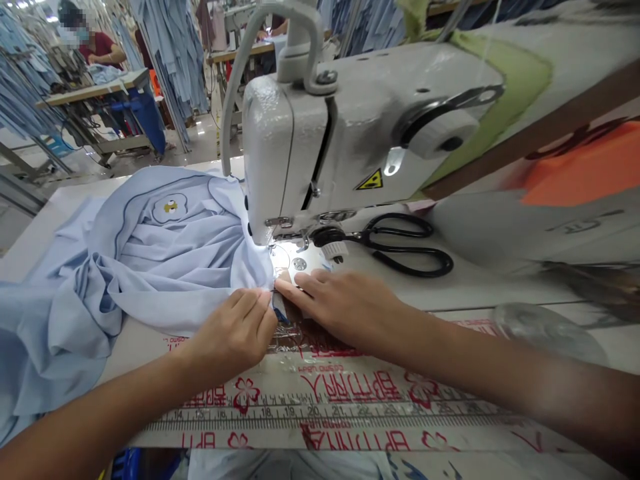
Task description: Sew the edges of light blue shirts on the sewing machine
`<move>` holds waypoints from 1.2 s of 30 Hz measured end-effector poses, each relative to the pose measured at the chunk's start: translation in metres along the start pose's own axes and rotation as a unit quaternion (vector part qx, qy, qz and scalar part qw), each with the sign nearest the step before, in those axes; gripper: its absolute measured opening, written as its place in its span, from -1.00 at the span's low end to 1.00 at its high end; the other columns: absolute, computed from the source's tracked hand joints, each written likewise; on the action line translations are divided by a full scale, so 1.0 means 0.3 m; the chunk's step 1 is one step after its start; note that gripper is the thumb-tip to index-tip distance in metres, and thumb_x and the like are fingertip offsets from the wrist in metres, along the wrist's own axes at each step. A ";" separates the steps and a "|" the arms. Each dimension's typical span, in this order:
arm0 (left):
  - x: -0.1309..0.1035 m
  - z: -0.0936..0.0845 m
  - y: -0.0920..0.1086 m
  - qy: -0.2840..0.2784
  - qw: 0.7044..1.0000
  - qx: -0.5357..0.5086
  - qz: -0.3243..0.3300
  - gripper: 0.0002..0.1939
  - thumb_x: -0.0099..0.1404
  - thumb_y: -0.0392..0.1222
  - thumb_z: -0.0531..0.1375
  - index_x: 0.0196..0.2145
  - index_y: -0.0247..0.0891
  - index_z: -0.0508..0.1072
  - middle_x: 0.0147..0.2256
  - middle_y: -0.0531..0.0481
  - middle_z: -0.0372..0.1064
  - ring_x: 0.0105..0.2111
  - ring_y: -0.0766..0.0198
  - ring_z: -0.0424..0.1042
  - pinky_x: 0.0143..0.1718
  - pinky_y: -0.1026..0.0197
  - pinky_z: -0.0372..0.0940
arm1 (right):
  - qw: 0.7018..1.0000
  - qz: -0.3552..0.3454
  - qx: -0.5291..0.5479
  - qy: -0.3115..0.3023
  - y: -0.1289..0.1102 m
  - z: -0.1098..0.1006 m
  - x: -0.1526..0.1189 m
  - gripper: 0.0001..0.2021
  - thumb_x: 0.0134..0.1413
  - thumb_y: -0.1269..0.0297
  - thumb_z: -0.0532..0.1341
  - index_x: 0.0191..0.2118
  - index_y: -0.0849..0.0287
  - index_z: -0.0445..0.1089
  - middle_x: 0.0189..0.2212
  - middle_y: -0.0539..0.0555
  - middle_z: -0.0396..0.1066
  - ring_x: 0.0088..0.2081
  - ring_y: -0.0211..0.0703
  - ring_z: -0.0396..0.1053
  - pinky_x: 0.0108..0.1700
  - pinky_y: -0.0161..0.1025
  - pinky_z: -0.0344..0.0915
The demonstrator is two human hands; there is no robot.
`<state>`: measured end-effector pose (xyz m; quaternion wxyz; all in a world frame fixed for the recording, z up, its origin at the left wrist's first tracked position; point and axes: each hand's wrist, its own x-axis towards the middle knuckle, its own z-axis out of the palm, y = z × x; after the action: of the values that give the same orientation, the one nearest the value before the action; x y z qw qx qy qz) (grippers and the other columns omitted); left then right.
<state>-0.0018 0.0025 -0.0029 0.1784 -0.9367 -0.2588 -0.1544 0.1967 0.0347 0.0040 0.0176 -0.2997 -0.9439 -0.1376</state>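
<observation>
Light blue fabric (185, 260) with dark piping and a small embroidered patch (171, 208) lies bunched left of the white sewing machine (295, 140). Its right edge reaches under the lit needle area. My left hand (243, 327) is closed on the near edge of this fabric, just in front of the needle plate (299, 265). Close beside it on the right, my right hand (335, 300) has its index finger stretched toward the fabric edge, with the other fingers partly bent and its palm down near the plate.
Black-handled scissors (410, 247) lie right of the needle area. A printed ruler strip (330, 417) runs along the table's front. Orange material (590, 163) is at the right. Behind, a person (100, 50) works at another table (95, 88) among hanging garments.
</observation>
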 end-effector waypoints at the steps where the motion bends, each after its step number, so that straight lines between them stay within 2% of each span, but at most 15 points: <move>1: 0.001 0.000 0.000 0.000 1.000 -0.001 0.001 -0.90 0.25 -0.49 0.03 -0.31 -0.49 0.33 -0.28 -0.27 0.40 -0.19 0.11 0.38 -0.21 0.09 0.37 | 1.000 0.002 0.004 -0.001 -0.005 -0.001 0.002 -0.72 0.12 0.54 -0.02 -0.08 0.25 0.27 -0.37 0.12 0.41 -0.47 -0.19 0.31 -0.58 -0.23 -0.16; 4: 0.002 -0.001 -0.001 0.005 1.000 -0.003 0.001 -0.91 0.25 -0.49 0.03 -0.32 -0.48 0.32 -0.28 -0.27 0.40 -0.20 0.13 0.39 -0.23 0.09 0.38 | 1.000 0.005 0.009 -0.015 -0.011 -0.009 0.003 -0.73 0.12 0.54 -0.03 -0.12 0.26 0.30 -0.42 0.12 0.40 -0.49 -0.18 0.31 -0.59 -0.22 -0.17; 6: 0.004 -0.002 -0.002 0.010 1.000 0.000 -0.001 -0.90 0.25 -0.49 0.03 -0.33 -0.47 0.32 -0.29 -0.25 0.40 -0.21 0.14 0.39 -0.23 0.11 0.38 | 0.999 0.015 0.018 -0.022 0.002 -0.012 0.001 -0.71 0.11 0.53 -0.02 -0.08 0.23 0.29 -0.44 0.10 0.40 -0.51 -0.18 0.32 -0.59 -0.23 -0.19; 8: 0.005 -0.003 -0.003 0.011 1.000 0.002 0.001 -0.91 0.25 -0.49 0.03 -0.33 -0.48 0.32 -0.29 -0.24 0.41 -0.22 0.15 0.39 -0.23 0.12 0.37 | 0.998 0.047 0.034 -0.021 0.031 -0.008 0.002 -0.71 0.12 0.49 0.00 -0.05 0.20 0.27 -0.44 0.07 0.41 -0.55 -0.21 0.30 -0.59 -0.24 -0.19; 11: 0.006 -0.003 -0.004 0.012 1.000 -0.005 0.004 -0.92 0.24 -0.49 0.05 -0.35 -0.46 0.32 -0.30 -0.23 0.41 -0.24 0.16 0.39 -0.24 0.14 0.37 | 0.993 0.097 0.055 -0.025 0.085 0.009 0.016 -0.78 0.16 0.35 0.00 -0.14 0.24 0.32 -0.46 0.10 0.42 -0.57 -0.23 0.28 -0.59 -0.26 -0.12; 15: 0.008 -0.002 -0.004 0.015 1.000 -0.015 -0.003 -0.92 0.25 -0.49 0.03 -0.33 -0.45 0.30 -0.29 -0.24 0.40 -0.22 0.15 0.39 -0.25 0.12 0.37 | 0.991 0.064 0.118 -0.015 0.122 0.025 0.039 -0.77 0.14 0.31 0.00 -0.19 0.15 0.36 -0.42 0.07 0.42 -0.51 -0.23 0.32 -0.54 -0.29 0.01; 20: 0.009 0.000 -0.004 0.013 1.000 -0.013 -0.002 -0.90 0.25 -0.49 0.03 -0.37 -0.43 0.30 -0.35 -0.19 0.40 -0.26 0.19 0.40 -0.24 0.13 0.37 | 0.979 0.018 0.201 -0.011 0.116 0.014 0.034 -0.78 0.10 0.35 0.02 -0.19 0.09 0.37 -0.40 0.00 0.43 -0.51 -0.28 0.32 -0.55 -0.34 0.03; 27: 0.013 -0.005 -0.005 0.007 1.000 0.000 -0.003 -0.90 0.26 -0.48 0.03 -0.37 -0.44 0.32 -0.36 -0.16 0.40 -0.26 0.20 0.39 -0.23 0.16 0.37 | 0.975 0.004 0.223 -0.006 0.126 0.008 0.030 -0.78 0.09 0.37 0.05 -0.17 0.10 0.37 -0.35 0.01 0.45 -0.48 -0.29 0.33 -0.52 -0.36 0.08; 29: 0.014 -0.004 -0.008 0.003 1.000 -0.004 0.004 -0.90 0.26 -0.47 0.03 -0.36 -0.44 0.32 -0.36 -0.16 0.40 -0.23 0.18 0.39 -0.20 0.14 0.37 | 0.973 0.010 0.231 -0.017 0.117 0.000 0.038 -0.79 0.10 0.36 0.05 -0.18 0.10 0.37 -0.35 0.01 0.45 -0.47 -0.28 0.34 -0.50 -0.35 0.09; 33: 0.019 0.001 -0.012 -0.004 1.000 -0.020 0.020 -0.90 0.26 -0.46 0.05 -0.40 -0.44 0.32 -0.31 -0.19 0.39 -0.05 0.06 0.31 -0.01 0.04 0.29 | 0.975 0.046 0.209 -0.056 0.084 -0.023 0.058 -0.81 0.13 0.35 0.05 -0.18 0.12 0.36 -0.32 0.03 0.45 -0.41 -0.22 0.39 -0.52 -0.32 0.05; 36: 0.020 0.004 -0.012 0.000 1.000 -0.019 0.016 -0.89 0.26 -0.46 0.03 -0.39 -0.43 0.32 -0.28 -0.20 0.39 -0.04 0.08 0.31 0.01 0.04 0.28 | 0.979 0.056 0.184 -0.073 0.077 -0.031 0.059 -0.81 0.14 0.35 0.04 -0.17 0.14 0.36 -0.30 0.07 0.45 -0.39 -0.17 0.39 -0.50 -0.28 0.06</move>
<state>0.0015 0.0086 -0.0006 0.1631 -0.9439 -0.2408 -0.1561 0.1949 0.0603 0.0208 0.0109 -0.3530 -0.9335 0.0623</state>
